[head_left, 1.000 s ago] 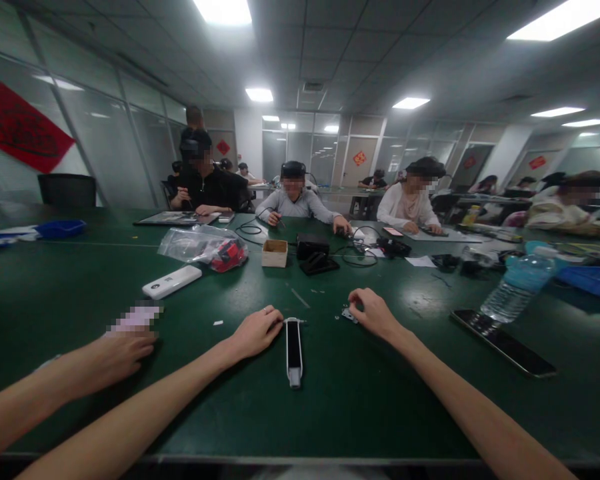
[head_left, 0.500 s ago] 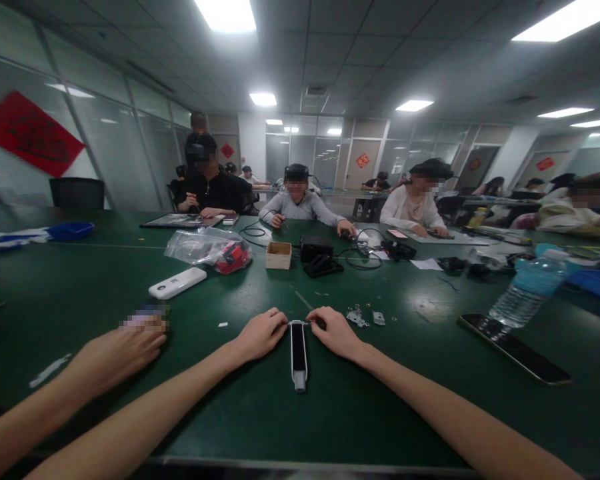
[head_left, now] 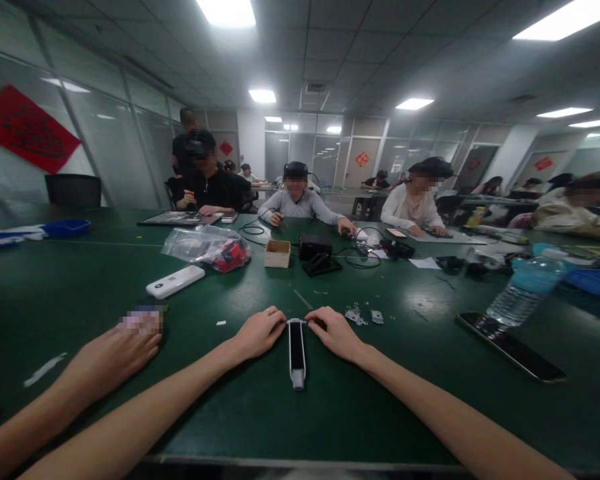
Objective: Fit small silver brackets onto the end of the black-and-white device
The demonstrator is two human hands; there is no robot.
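Note:
A slim white-framed device with a long black face (head_left: 297,350) lies on the green table, its narrow grey end toward me. At the left of its far end, my left hand (head_left: 263,332) is closed, fingertips pinched on a small part there. My right hand (head_left: 334,331) is closed too, its thumb and forefinger meeting at the right side of the same far end. What exactly the fingertips grip is too small to make out. Small metal pieces (head_left: 356,315) and a little metal plate (head_left: 377,317) lie just beyond my right hand.
Another person's hand (head_left: 115,353) rests at the left, near a white oblong device (head_left: 175,282). Farther off are a plastic bag (head_left: 195,247), a small box (head_left: 277,255) and a black device (head_left: 316,247). A bottle (head_left: 525,287) and a phone (head_left: 511,347) are at the right.
The view has shifted very slightly. Both my hands stay at the far end of the device, with hardly any movement of the fingers.

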